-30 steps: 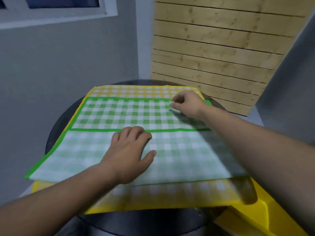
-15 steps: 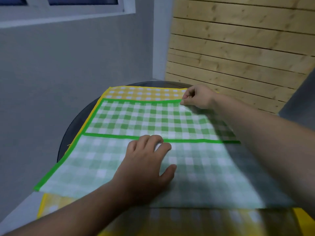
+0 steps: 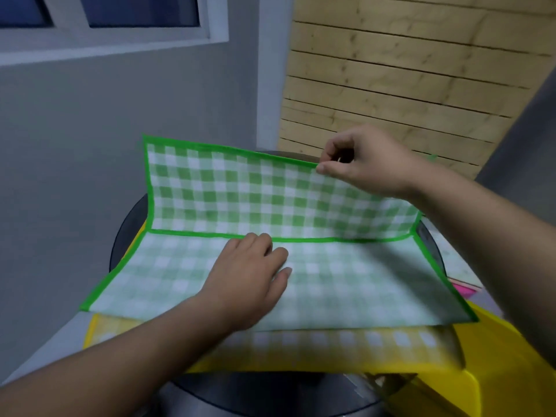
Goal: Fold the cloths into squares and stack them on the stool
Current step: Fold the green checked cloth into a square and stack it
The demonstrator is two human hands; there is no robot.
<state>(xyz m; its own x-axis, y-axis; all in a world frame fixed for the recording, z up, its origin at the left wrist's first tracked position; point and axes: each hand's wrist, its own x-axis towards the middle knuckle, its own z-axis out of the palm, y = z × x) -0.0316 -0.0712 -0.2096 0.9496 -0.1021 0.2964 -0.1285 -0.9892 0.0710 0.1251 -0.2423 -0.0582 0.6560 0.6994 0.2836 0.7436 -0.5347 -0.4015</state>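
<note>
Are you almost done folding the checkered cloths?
Not nearly. Done: no finished square shows anywhere. In hand: the right hand pinches the far edge of the green cloth and holds that flap up, while the left hand presses its near part flat. Left: fold the green cloth into a square, fold the yellow cloth lying spread under it, and stack both on the stool.

A round dark stool [image 3: 118, 245] carries it all. Directly on its top lies 1 yellow checked cloth [image 3: 301, 344], spread flat (a green checked cloth [image 3: 361, 281] covers most of it), its near edge reaching past the rim.
</note>
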